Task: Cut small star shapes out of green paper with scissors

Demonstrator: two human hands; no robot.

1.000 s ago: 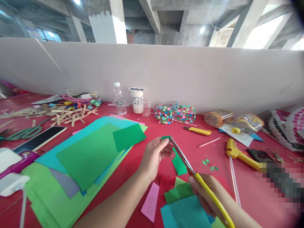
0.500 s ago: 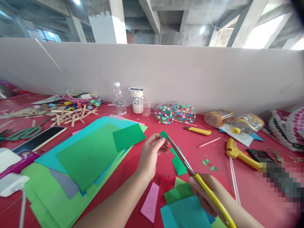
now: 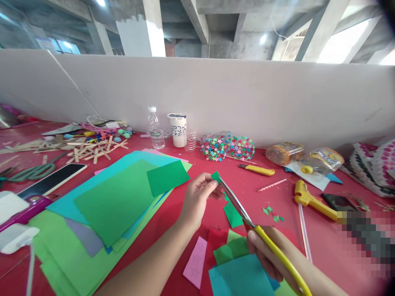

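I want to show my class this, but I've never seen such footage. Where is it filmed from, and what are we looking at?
No machine here: one person works with two bare hands. The camera is worn on their head, looking forward and down. The left hand pinches a small green paper piece; the right hand holds yellow-handled scissors, tips at its edge. On the red table, coloured sheets lie to the left, green stars and a yellow glue gun to the right. A water bottle and a white cup stand by the pale partition.
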